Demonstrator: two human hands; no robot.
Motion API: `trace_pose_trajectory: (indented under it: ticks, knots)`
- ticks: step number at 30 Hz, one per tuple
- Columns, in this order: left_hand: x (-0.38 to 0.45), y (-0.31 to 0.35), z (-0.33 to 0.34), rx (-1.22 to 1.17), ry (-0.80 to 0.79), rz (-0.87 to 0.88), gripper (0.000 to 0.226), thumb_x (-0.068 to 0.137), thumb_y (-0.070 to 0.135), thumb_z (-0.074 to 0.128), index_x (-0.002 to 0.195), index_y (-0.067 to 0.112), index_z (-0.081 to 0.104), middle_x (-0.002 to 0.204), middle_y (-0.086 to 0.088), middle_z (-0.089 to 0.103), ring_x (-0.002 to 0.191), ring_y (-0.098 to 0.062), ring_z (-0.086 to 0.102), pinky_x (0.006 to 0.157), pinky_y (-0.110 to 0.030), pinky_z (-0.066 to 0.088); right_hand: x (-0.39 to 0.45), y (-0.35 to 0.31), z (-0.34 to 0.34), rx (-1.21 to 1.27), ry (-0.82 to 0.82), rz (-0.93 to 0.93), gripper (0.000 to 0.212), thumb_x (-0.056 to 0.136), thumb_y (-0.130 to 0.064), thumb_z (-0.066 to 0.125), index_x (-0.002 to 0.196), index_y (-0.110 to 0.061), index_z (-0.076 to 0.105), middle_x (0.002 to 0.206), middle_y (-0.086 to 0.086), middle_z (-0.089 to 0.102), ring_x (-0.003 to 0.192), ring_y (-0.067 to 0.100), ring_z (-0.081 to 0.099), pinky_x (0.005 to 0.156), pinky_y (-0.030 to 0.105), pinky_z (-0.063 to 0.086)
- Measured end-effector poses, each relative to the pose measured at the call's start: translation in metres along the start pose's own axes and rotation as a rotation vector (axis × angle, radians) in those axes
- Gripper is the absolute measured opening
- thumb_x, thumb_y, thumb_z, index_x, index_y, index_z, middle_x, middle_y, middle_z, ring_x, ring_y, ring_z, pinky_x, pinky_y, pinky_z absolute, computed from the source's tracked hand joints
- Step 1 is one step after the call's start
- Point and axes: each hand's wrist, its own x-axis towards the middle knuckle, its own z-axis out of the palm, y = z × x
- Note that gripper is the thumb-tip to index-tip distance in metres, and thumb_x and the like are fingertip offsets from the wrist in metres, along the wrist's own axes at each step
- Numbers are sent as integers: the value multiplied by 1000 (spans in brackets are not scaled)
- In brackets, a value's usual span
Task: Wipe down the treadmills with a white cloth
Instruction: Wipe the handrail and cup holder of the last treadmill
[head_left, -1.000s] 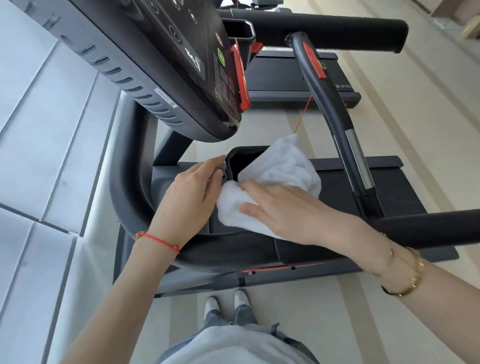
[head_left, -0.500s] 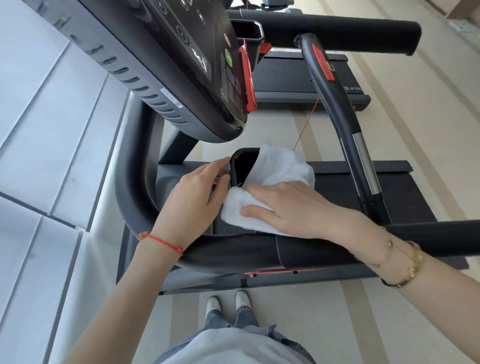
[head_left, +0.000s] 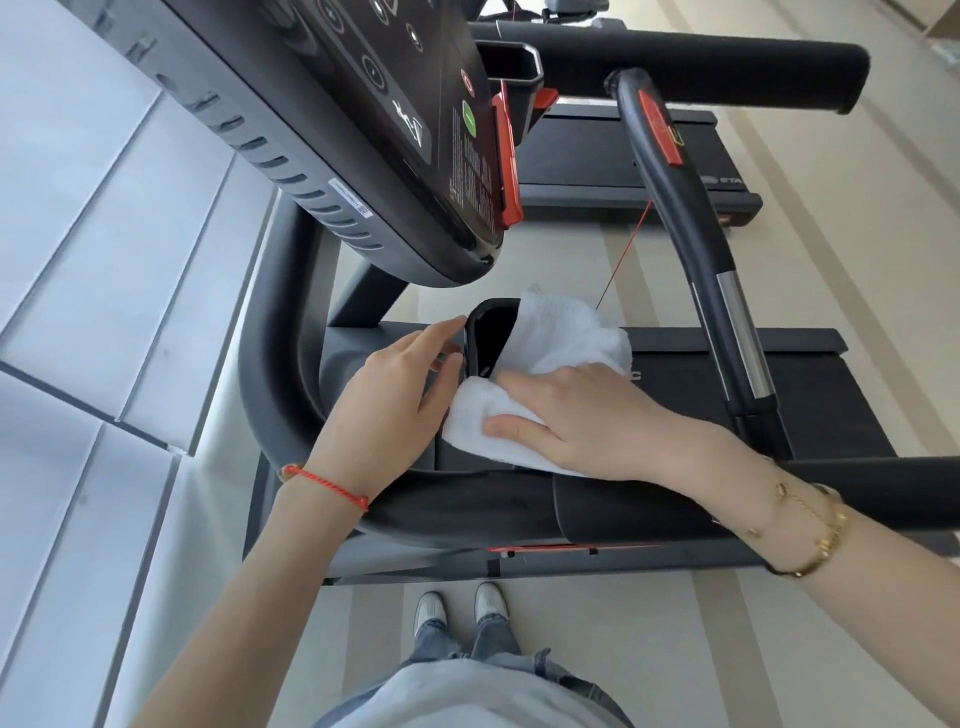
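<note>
I am looking down over a black treadmill whose console (head_left: 363, 130) tilts above my hands. A white cloth (head_left: 566, 332) lies bunched over the black cup holder (head_left: 485, 338) under the console. My right hand (head_left: 582, 415) presses flat on the cloth, fingers straight and thumb lying along its near edge. My left hand (head_left: 384, 405) rests against the holder's left rim with index finger and thumb touching it. Part of the cloth is hidden under my right hand.
A curved black handrail (head_left: 685, 208) with a red button and silver grip runs on the right. A padded crossbar (head_left: 675, 67) sits at the top. A second treadmill deck (head_left: 597, 156) lies beyond. Grey wall panels (head_left: 104, 260) are close on the left. My shoes (head_left: 457, 608) stand on the beige floor.
The cloth has bunched in slightly and uncovered more of the holder's opening. Both hands stay almost where they were; the view shifted a little.
</note>
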Motion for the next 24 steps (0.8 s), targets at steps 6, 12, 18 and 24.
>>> trace_pose_trajectory:
  ticks: [6, 12, 18, 24]
  knots:
    - [0, 1, 0, 23, 9, -8, 39, 100, 28, 47, 138, 24, 50, 112, 7, 68, 101, -12, 64, 88, -40, 54, -29, -4, -3, 32, 181, 82, 25, 95, -41, 52, 90, -17, 51, 71, -16, 49, 66, 8, 41, 65, 13, 35]
    - [4, 8, 8, 48, 27, -46, 46, 97, 38, 45, 139, 23, 48, 115, 5, 67, 104, -15, 62, 89, -40, 52, -51, 7, -3, -22, 407, 267, 44, 95, -30, 53, 129, -2, 54, 127, 12, 60, 109, 25, 62, 79, 27, 50]
    - [9, 11, 19, 60, 45, -100, 50, 97, 40, 48, 143, 21, 43, 121, 1, 65, 110, -19, 60, 90, -38, 52, -32, 22, -12, 134, 542, 363, 46, 97, -51, 36, 129, -18, 38, 137, -5, 46, 106, 4, 44, 78, 13, 38]
    - [9, 12, 22, 31, 59, -98, 52, 97, 38, 48, 144, 18, 43, 119, -1, 65, 109, -16, 59, 89, -28, 46, 16, 52, -4, 237, 290, 304, 48, 102, -34, 43, 143, -14, 29, 148, 1, 32, 122, 21, 43, 81, 17, 23]
